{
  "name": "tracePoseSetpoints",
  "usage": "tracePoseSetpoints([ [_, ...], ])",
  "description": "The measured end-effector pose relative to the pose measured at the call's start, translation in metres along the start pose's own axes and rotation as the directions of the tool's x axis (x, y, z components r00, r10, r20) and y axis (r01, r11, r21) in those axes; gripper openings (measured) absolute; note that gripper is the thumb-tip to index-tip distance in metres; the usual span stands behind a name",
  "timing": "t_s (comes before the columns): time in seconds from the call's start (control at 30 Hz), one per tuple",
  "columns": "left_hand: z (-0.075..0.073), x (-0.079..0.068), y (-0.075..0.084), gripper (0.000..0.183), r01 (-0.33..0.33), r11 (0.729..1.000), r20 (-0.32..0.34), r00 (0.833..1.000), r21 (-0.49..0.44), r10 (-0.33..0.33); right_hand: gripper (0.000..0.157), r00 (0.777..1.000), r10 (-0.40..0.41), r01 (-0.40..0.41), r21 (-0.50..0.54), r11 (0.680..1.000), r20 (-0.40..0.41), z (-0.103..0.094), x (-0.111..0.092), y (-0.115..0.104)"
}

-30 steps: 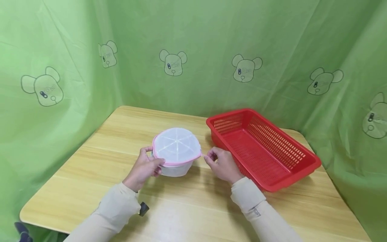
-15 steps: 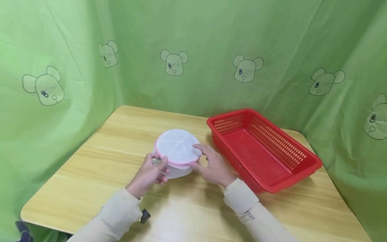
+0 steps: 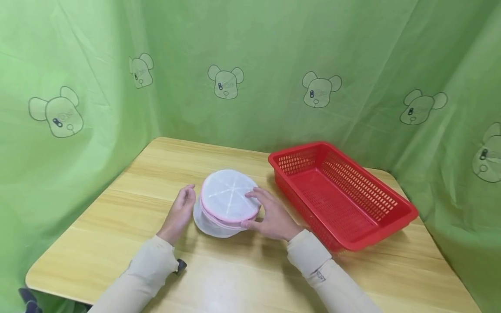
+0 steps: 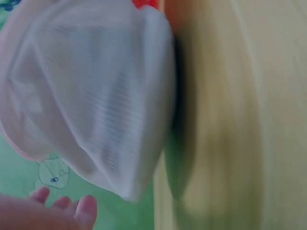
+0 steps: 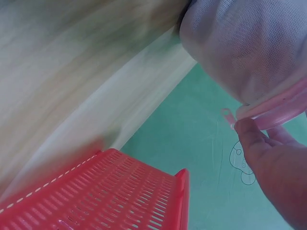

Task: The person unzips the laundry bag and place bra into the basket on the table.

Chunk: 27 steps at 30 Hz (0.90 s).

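Observation:
A round white mesh laundry bag (image 3: 231,195) with pink zipper trim stands tilted on the table (image 3: 117,243), its lower part bulging out to the left. My right hand (image 3: 272,217) grips its right edge, thumb (image 5: 249,130) at the pink trim and fingertips over the top. In the right wrist view a small pink zipper pull (image 5: 228,116) sticks out beside that thumb. To the left of the bag, my left hand (image 3: 178,215) stands apart from it, holding nothing. Its fingertips (image 4: 86,207) show below the folded mesh in the left wrist view.
A red plastic basket (image 3: 332,237) with slotted walls stands to the right, close beside my right hand. Green curtains (image 3: 270,39) with bear-head prints hang behind and around the table. A small black object (image 3: 180,266) shows at my left sleeve.
My right hand has moved left from the zipper corner and taken hold of the bag's right side. The left hand has let go and drawn off leftward; the bag has tilted toward me.

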<state>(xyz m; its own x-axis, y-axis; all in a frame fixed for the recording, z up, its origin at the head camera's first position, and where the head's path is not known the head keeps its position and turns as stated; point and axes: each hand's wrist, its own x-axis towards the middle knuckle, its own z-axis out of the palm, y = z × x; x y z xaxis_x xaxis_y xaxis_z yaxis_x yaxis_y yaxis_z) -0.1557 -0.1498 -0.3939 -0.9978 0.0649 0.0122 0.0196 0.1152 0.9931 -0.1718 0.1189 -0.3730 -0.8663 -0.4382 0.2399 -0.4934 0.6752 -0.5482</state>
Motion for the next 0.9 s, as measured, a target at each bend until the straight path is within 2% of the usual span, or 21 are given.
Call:
tracePoseSetpoints([
  [0.13, 0.002, 0.002, -0.011, 0.076, -0.071, 0.997, 0.118, 0.991, 0.029, 0.067, 0.069, 1.000, 0.000, 0.000, 0.000, 1.000, 0.007, -0.001, 0.001, 0.001],
  [0.23, 0.005, 0.002, -0.015, 0.100, -0.125, 0.992, 0.175, 0.977, 0.002, 0.123, 0.065, 1.000, -0.010, 0.010, 0.009, 1.000, -0.011, -0.002, 0.003, 0.001],
  [0.3, 0.007, 0.001, -0.018, 0.117, -0.136, 0.991, 0.192, 0.972, 0.005, 0.133, 0.063, 1.000, -0.008, 0.009, 0.025, 1.000, -0.027, -0.003, 0.004, 0.002],
  [0.37, 0.009, 0.001, -0.019, 0.127, -0.123, 0.992, 0.195, 0.974, 0.010, 0.119, 0.060, 0.999, -0.004, 0.007, 0.047, 0.999, -0.046, -0.005, 0.006, 0.002],
  [0.5, 0.012, -0.002, -0.021, 0.131, -0.094, 0.991, 0.183, 0.980, 0.090, 0.077, 0.053, 0.996, 0.002, 0.008, 0.111, 0.994, -0.087, -0.008, 0.010, 0.003],
  [0.6, 0.015, -0.005, -0.022, 0.134, -0.095, 0.982, 0.162, 0.984, 0.163, 0.069, 0.045, 0.993, 0.009, 0.012, 0.175, 0.985, -0.118, -0.011, 0.015, 0.004],
  [0.63, 0.016, -0.006, -0.022, 0.135, -0.102, 0.977, 0.151, 0.986, 0.187, 0.074, 0.043, 0.992, 0.017, 0.008, 0.199, 0.980, -0.127, -0.011, 0.017, 0.004],
  [0.7, 0.020, -0.005, -0.023, 0.135, -0.165, 0.966, 0.142, 0.980, 0.199, 0.138, 0.038, 0.989, 0.031, 0.004, 0.232, 0.973, -0.145, -0.013, 0.022, 0.005],
  [0.8, 0.026, -0.005, -0.024, 0.134, -0.224, 0.932, 0.103, 0.974, 0.284, 0.203, 0.034, 0.986, 0.045, 0.000, 0.273, 0.962, -0.159, -0.016, 0.028, 0.006],
  [0.87, 0.029, -0.005, -0.024, 0.132, -0.240, 0.914, 0.084, 0.971, 0.327, 0.225, 0.033, 0.987, 0.055, -0.010, 0.288, 0.957, -0.150, -0.018, 0.033, 0.006],
  [0.9, 0.030, -0.006, -0.024, 0.132, -0.217, 0.903, 0.068, 0.976, 0.371, 0.207, 0.033, 0.988, 0.064, -0.018, 0.302, 0.953, -0.142, -0.018, 0.035, 0.007],
])
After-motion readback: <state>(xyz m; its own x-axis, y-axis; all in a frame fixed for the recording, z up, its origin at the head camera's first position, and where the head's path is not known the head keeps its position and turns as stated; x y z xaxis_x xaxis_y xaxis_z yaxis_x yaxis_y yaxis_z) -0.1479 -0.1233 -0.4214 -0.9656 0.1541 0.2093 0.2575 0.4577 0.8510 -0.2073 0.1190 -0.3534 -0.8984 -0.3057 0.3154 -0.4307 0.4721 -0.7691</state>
